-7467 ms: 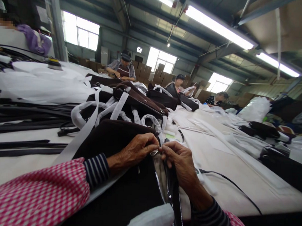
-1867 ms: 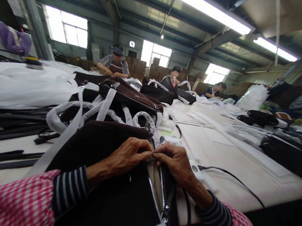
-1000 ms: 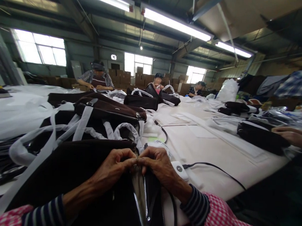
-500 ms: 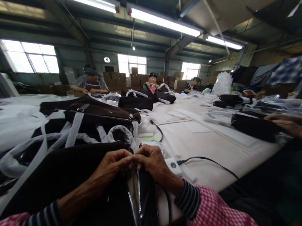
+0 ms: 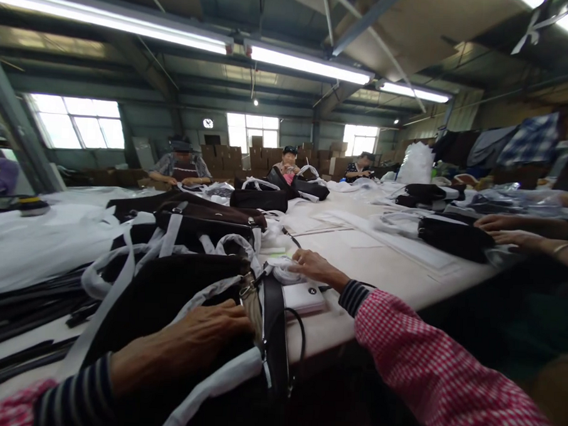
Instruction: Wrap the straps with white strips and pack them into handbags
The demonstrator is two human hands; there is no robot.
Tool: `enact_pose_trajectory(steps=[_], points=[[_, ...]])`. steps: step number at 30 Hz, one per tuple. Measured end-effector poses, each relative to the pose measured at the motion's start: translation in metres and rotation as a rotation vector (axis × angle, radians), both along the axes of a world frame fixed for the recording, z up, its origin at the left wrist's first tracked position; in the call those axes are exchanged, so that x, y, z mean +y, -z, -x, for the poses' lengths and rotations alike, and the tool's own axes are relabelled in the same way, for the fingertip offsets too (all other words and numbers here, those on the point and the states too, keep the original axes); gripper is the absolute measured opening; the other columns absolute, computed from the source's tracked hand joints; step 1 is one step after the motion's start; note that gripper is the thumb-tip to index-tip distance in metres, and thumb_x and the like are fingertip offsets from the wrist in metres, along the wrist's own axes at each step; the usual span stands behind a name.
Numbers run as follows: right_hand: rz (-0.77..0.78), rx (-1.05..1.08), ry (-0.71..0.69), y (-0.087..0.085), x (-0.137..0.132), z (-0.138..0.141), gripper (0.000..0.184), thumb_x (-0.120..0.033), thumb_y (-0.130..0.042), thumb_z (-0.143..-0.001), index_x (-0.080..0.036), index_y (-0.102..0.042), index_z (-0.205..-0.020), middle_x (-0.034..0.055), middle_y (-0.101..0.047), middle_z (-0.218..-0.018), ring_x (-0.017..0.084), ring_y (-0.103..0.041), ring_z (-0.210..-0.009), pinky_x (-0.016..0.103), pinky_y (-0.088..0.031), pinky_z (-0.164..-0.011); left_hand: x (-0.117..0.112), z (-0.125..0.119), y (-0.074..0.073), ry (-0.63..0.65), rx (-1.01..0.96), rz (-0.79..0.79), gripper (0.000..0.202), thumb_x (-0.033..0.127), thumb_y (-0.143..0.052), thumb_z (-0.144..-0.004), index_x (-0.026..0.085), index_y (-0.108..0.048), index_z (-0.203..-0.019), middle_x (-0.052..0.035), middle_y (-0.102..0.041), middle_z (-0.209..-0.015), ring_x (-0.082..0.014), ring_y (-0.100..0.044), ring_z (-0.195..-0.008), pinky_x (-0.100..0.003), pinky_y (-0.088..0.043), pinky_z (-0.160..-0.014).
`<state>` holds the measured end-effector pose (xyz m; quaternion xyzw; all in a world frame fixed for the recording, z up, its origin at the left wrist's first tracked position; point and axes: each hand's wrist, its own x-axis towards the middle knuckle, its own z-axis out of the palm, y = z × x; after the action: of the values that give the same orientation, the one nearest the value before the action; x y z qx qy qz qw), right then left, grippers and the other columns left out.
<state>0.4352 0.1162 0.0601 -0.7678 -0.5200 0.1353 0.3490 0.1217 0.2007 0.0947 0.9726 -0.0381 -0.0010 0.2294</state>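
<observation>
A black handbag (image 5: pixel 160 295) with white-wrapped handles (image 5: pixel 220 383) lies in front of me, its zipped opening facing right. My left hand (image 5: pixel 203 329) is at that opening with its fingers bent over the edge; the fingertips are hidden. Along the opening runs a black strip with a metal zip (image 5: pixel 266 356), and a metal clasp (image 5: pixel 247 290) sits near its far end. My right hand (image 5: pixel 317 268) reaches past the bag, fingers apart and bent over a coiled white cord (image 5: pixel 284 272). Below it is a white box-shaped device (image 5: pixel 303 297) with a dark round spot.
More dark bags (image 5: pixel 203 216) with wrapped handles lie beyond mine. Black straps (image 5: pixel 30 308) and white wrapping (image 5: pixel 52 234) cover the left side. At right, a co-worker's hands (image 5: pixel 509 229) touch another black bag (image 5: pixel 455 236). White sheets (image 5: pixel 395 243) lie on the pale table (image 5: pixel 375 276).
My hands have parted from their pinch at the zip's far end. The right has moved out to the white cord; the left has drawn back along the bag's opening. A wrapped handle now shows beside it.
</observation>
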Motion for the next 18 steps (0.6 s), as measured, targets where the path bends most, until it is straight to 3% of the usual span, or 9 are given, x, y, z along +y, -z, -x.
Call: enact_pose_trajectory(steps=[2, 5, 12, 16, 18], points=[[0.042, 0.010, -0.004, 0.002, 0.008, 0.004, 0.045, -0.036, -0.082, -0.070, -0.016, -0.071, -0.109, 0.0067, -0.072, -0.091, 0.024, -0.063, -0.086, 0.030, -0.042, -0.074, -0.006, 0.001, 0.007, -0.026, 0.011, -0.016, 0.043, 0.013, -0.042, -0.098, 0.033, -0.066, -0.127, -0.0023, -0.067, -0.130, -0.0253, -0.060, -0.111, -0.033, -0.043, -0.098], [0.069, 0.058, -0.007, 0.001, 0.015, 0.005, 0.056, -0.032, -0.084, -0.065, -0.015, -0.068, -0.116, 0.0069, -0.071, -0.097, 0.024, -0.061, -0.090, 0.029, -0.042, -0.072, -0.011, 0.003, 0.010, -0.071, -0.010, -0.017, 0.037, 0.022, -0.041, -0.103, 0.033, -0.067, -0.127, -0.0030, -0.067, -0.124, -0.0256, -0.059, -0.108, -0.033, -0.042, -0.095], [0.071, 0.191, -0.055, -0.008, 0.019, 0.002, 0.032, -0.028, -0.081, -0.063, -0.012, -0.068, -0.087, 0.0018, -0.065, -0.076, 0.016, -0.057, -0.069, 0.026, -0.037, -0.057, -0.001, -0.003, 0.011, -0.042, -0.059, -0.054, 0.030, 0.024, -0.044, -0.101, 0.026, -0.070, -0.114, -0.0048, -0.069, -0.114, -0.0241, -0.055, -0.101, -0.032, -0.041, -0.092], [-0.043, 0.201, -0.060, -0.023, 0.019, 0.010, 0.043, -0.024, -0.087, -0.053, -0.013, -0.066, -0.089, 0.0015, -0.067, -0.080, 0.017, -0.058, -0.074, 0.026, -0.040, -0.060, 0.010, -0.010, 0.009, -0.035, -0.054, 0.048, 0.025, 0.030, -0.050, -0.099, 0.023, -0.072, -0.107, -0.0060, -0.072, -0.109, -0.0231, -0.059, -0.095, -0.031, -0.044, -0.090], [-0.091, 0.222, -0.060, -0.037, 0.015, 0.017, 0.045, -0.026, -0.088, -0.056, -0.014, -0.066, -0.093, 0.0023, -0.069, -0.082, 0.017, -0.060, -0.074, 0.026, -0.043, -0.061, 0.012, -0.014, 0.008, -0.066, -0.075, 0.118, 0.021, 0.034, -0.056, -0.096, 0.023, -0.074, -0.099, -0.0053, -0.074, -0.099, -0.0226, -0.061, -0.089, -0.030, -0.046, -0.089]])
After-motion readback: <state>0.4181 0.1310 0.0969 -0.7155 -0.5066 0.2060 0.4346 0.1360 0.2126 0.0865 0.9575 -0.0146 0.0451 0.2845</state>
